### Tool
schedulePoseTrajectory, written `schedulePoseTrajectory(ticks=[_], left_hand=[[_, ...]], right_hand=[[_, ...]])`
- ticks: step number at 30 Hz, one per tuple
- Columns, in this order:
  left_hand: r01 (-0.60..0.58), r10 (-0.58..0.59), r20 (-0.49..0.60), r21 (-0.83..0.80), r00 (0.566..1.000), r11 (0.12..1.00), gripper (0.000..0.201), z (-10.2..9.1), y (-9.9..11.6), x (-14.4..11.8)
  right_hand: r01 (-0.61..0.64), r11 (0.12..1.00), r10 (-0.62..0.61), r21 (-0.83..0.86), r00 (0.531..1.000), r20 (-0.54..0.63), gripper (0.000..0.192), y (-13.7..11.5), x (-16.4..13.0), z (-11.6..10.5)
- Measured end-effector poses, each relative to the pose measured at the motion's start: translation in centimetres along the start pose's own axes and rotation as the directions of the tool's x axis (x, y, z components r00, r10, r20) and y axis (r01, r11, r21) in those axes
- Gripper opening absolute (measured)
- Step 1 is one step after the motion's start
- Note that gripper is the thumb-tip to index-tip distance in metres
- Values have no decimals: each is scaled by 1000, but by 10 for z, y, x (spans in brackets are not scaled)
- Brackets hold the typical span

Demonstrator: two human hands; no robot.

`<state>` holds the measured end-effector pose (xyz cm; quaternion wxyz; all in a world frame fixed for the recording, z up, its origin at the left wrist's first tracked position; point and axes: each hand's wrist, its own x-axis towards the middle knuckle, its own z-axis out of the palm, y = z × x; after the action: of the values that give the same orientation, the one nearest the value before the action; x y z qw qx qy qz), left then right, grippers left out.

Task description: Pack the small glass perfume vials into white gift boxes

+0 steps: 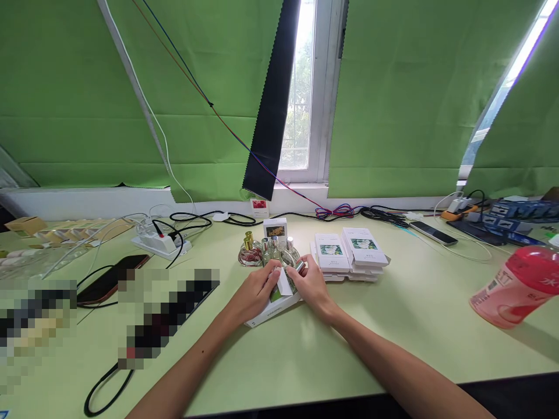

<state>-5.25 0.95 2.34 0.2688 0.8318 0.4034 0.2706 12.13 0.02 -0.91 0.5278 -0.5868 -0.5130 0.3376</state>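
On the pale green bench (393, 326), the left hand (257, 289) has its grip clenched on the open flap end of a small white cardboard box (273, 308). The box's long axis runs from lower left to upper right. At its mouth, the right hand (312, 285) pinches a small silver-capped glass bottle (299, 267), just before the standing perfume bottles (266, 250).

Hands: two, left hand (255, 293) and right hand (313, 287)
Flat white cardboard boxes with flower print (349, 251): two stacks
Black smartphones: two (110, 279) (433, 233)
Pink plastic bottle (515, 285): one
White power strip (161, 243): one
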Motion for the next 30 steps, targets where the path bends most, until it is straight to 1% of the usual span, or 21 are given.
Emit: schedulePoseTrajectory(ticks=[6,10,19,23,30], left_hand=[[42,-43,35,28,998,999,46,-1,2,-1],[36,-37,49,28,998,999,46,-2,3,-2],[11,-12,27,34,1000,999,43,-1,2,-2],[27,-28,23,44,999,999,46,0,2,-2],[34,-35,13,46,999,998,47,0,4,-1]], right_hand=[[-5,1000,5,-22,1000,5,26,3,1,1],[-10,1000,10,-13,1000,10,27,3,-1,0],[-30,997,29,65,999,13,33,3,-3,0],[-31,995,31,91,1000,6,36,4,-2,1],[-41,995,41,91,999,-3,39,8,0,2]])
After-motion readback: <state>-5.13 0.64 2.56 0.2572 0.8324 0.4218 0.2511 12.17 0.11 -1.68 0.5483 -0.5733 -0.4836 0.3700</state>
